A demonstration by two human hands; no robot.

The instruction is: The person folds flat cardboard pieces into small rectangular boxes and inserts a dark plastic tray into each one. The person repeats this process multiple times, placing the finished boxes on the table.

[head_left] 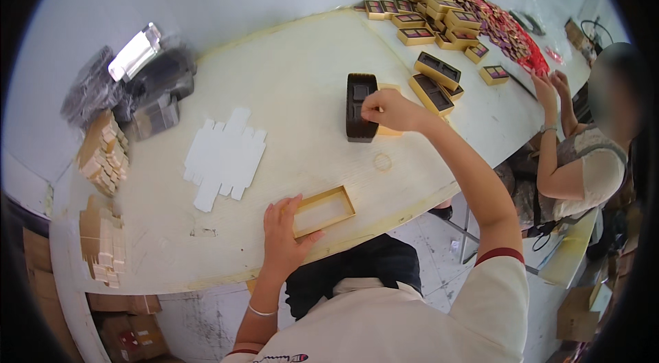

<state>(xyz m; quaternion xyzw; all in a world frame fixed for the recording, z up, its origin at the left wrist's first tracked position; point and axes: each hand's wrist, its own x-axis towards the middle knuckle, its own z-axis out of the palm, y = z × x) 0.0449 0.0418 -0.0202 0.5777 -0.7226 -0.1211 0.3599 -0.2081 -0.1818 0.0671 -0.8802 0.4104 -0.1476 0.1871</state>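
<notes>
My left hand (283,234) grips the left end of an open gold box (334,197), thumb on the near side and fingers at the far side. The box lies on the table near its front edge, empty inside. My right hand (395,110) reaches over a stack of nested black plastic trays (359,131); its fingers are pinched at the top tray's right side. Partly hidden under that hand is another gold box (390,131). A rubber band (382,162) lies nearer. Left of centre are flat white die-cut card blanks (223,157).
Folded card pieces (103,153) are stacked at the left edge, beside plastic-wrapped black trays (158,74). At right stand gold boxes with black inserts (432,94) and many filled gold boxes (446,19). A co-worker (570,164) handles things by a colourful pile (498,30).
</notes>
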